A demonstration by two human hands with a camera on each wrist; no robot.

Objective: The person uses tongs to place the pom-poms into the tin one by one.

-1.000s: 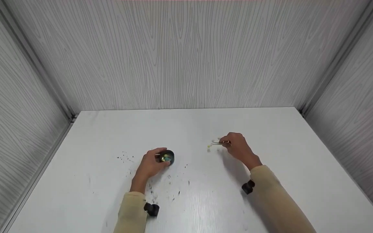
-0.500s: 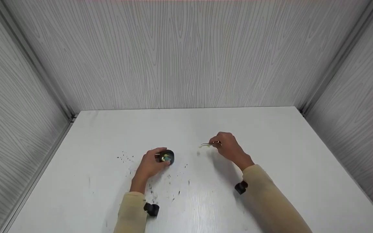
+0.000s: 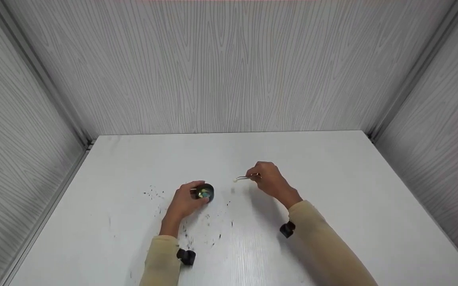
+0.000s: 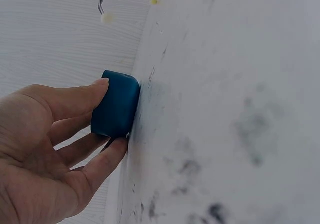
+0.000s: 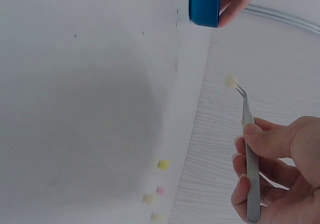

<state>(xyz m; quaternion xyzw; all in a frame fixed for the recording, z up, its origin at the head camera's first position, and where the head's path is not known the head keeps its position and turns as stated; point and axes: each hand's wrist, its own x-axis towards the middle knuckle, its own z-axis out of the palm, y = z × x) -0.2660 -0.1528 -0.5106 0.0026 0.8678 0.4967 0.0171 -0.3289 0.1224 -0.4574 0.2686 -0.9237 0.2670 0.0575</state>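
A small blue cup [image 4: 117, 104] stands on the white table, dark inside in the head view, with small coloured pieces [image 3: 204, 193] in it. My left hand [image 3: 185, 201] holds it from the side, thumb at one wall and fingers round the other. To the right, above the table, my right hand [image 3: 270, 179] grips bent-tip metal tweezers [image 5: 252, 174] between thumb and fingers. At their tips hangs a small pale yellow piece [image 5: 230, 81], apart from the cup. Its exact kind is too blurred to tell.
Several small loose pieces lie on the table, among them a yellow one [image 5: 163, 164], a pink one [image 5: 160, 190] and a pale one [image 5: 149, 198]. Dark specks [image 3: 185, 234] mark the white table [image 3: 133, 159]. Grey wood-grain panels [image 3: 221, 71] enclose its back and sides.
My right hand has moved left toward the cup, carrying the tweezers with the pale piece away from where the loose pieces lie. My left hand and the cup have stayed in place.
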